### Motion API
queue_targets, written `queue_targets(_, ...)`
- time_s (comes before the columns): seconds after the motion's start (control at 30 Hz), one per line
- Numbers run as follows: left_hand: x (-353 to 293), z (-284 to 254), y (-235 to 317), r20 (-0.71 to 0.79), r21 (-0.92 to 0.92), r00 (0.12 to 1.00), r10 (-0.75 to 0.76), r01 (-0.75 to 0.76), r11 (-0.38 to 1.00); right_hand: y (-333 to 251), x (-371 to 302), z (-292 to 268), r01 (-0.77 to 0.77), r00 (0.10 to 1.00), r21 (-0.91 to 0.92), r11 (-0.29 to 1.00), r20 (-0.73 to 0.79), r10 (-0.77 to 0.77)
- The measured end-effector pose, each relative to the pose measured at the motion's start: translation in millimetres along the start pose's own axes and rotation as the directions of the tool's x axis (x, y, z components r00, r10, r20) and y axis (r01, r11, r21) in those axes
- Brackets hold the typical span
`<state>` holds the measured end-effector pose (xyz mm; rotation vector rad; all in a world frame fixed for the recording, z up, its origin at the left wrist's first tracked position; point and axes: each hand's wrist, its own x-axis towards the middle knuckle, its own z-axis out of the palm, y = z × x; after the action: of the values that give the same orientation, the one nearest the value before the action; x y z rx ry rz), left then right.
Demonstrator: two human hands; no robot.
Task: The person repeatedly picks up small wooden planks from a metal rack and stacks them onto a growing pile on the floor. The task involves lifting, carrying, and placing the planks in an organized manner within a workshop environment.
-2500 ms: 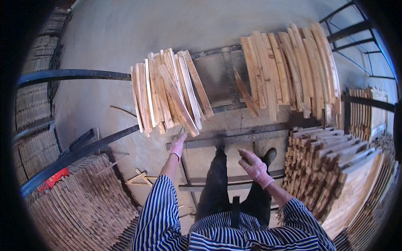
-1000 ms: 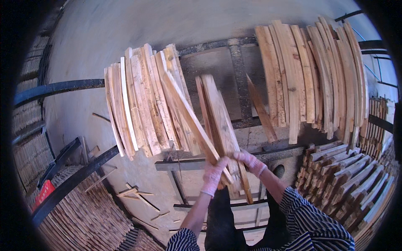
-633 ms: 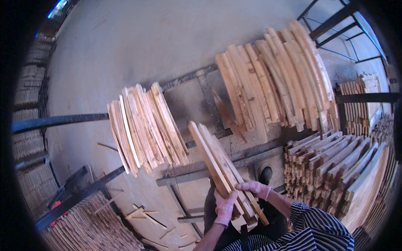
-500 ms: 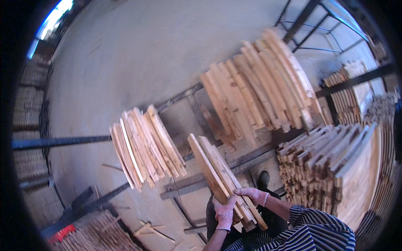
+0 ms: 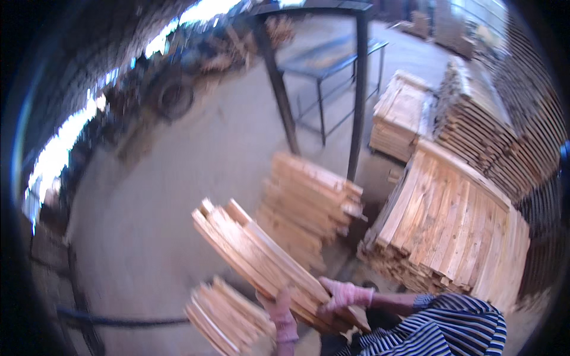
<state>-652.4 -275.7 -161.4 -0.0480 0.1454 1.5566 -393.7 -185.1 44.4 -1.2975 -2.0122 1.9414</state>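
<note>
A bundle of several long wooden boards (image 5: 261, 249) slants up and away to the left in front of me. My left hand (image 5: 279, 311), in a pink glove, grips its near left side. On the right side, close to the near end, my right hand (image 5: 344, 296) in a matching glove is closed round the boards. Beneath and left of the bundle lies a small group of boards (image 5: 228, 317). Beyond my right hand, a larger row of boards (image 5: 306, 193) is blurred by motion and partly hidden behind the bundle.
A big stack of boards (image 5: 457, 219) stands at my right, with a lower stack (image 5: 401, 113) and taller piles (image 5: 475, 113) behind it. Dark metal posts (image 5: 358, 95) rise ahead, near a metal-framed table (image 5: 332, 56). A dark bar (image 5: 124, 321) runs at lower left.
My view has swung to the right and upward. The held boards are raised and tilt further left, and more of them show between my hands. Both hands keep hold.
</note>
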Motion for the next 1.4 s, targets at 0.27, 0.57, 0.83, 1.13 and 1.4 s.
queue_targets(0.27,72.2,272.1,-94.9,-0.008,0.671,1.000,-0.026,0.025,0.741,-13.9,-81.6,-63.4,0.339,0.904,0.234,0.911,-0.350,-0.246)
queue_targets(0.57,128.0,319.1,-218.4,0.278,0.803,0.936,-0.216,-0.103,0.587,-72.6,-225.5,-114.3,0.395,0.600,0.109,0.912,-0.783,-0.166)
queue_targets(0.83,143.9,412.2,-367.1,0.476,0.678,0.723,-0.501,0.062,0.733,-34.5,-327.9,-181.8,0.402,0.231,-0.301,0.864,-0.880,-0.415)
queue_targets(1.13,167.3,383.9,-490.3,0.542,0.811,0.486,-0.686,-0.516,0.276,80.0,-387.1,-237.0,-0.006,0.315,-0.044,0.999,-0.948,-0.039)
queue_targets(1.4,224.1,337.5,-545.0,0.371,0.927,0.575,-0.729,-0.182,0.328,144.3,-392.6,-264.8,0.293,0.182,-0.064,0.954,-0.976,-0.121)
